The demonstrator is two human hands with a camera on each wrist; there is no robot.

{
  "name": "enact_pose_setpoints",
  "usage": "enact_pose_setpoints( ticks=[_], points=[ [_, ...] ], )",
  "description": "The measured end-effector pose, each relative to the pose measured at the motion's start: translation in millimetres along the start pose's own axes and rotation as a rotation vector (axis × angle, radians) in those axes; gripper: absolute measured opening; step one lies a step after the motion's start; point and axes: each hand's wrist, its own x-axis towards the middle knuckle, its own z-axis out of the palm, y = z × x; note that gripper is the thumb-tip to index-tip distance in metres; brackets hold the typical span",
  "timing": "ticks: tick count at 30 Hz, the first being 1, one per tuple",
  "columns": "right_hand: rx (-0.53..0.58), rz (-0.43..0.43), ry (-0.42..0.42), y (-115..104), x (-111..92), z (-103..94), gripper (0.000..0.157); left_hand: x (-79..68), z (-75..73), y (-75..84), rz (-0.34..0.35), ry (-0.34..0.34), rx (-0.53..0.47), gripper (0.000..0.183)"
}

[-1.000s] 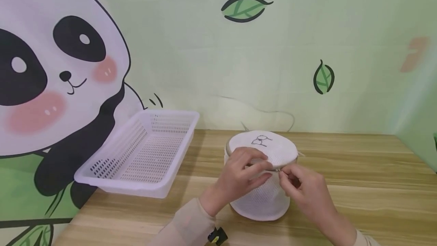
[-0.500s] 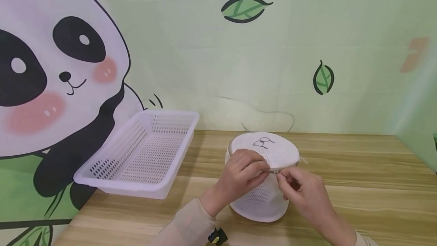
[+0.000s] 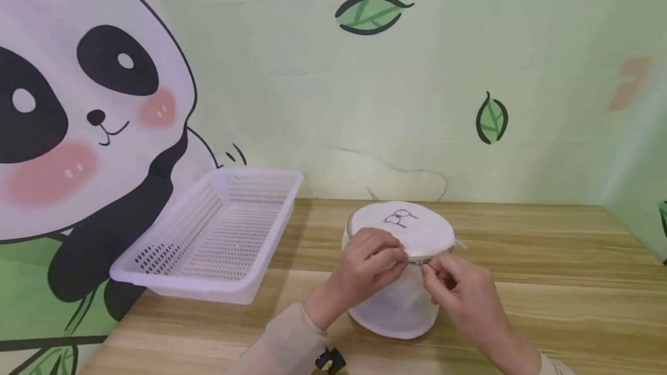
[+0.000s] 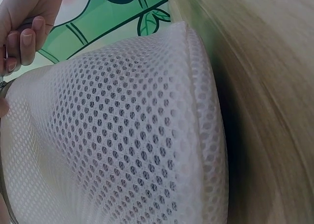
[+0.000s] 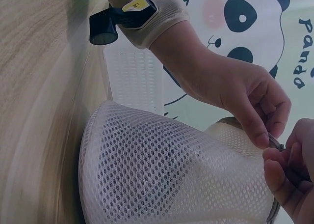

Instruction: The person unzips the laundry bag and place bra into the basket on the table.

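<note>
Barely any movement since the earlier frame: table (image 3: 563, 282) beneath, white mesh bag (image 3: 393, 311) on it, lid up.
Bag's front rim within both hands' fingers: left hand (image 3: 362, 265) pinching the edge, right hand (image 3: 469, 291) pinching zipper (image 3: 418, 260) just beside. Bag's near side partly hidden behind hands, interior hard to make out through mesh; zipper pull mostly hidden by right fingers.

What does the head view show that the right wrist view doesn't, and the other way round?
Only the head view shows the dark drawing on top of the mesh bag and the green leaf prints. Only the right wrist view shows the lettering beside the printed panda. Both show the panda, the bag, the white basket, the wooden table, and the left hand and right hand at the bag's zipper.
</note>
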Motion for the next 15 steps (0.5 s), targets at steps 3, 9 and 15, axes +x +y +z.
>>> enact_pose_setpoints(
  ticks=[3, 9, 15],
  points=[
    [-0.013, 0.001, 0.008, -0.9, 0.8, -0.4, 0.028, 0.3, -0.3, -0.2, 0.001, -0.006, -0.004, 0.017],
    [-0.014, -0.01, 0.014, -0.4, 0.9, -0.2, 0.029, 0.6, -0.3, -0.3, -0.003, -0.006, -0.01, 0.016],
    [0.004, -0.025, 0.026, 0.6, -0.1, 0.2, 0.029, 0.4, -0.3, -0.3, -0.008, -0.018, 0.009, 0.023]
  ],
)
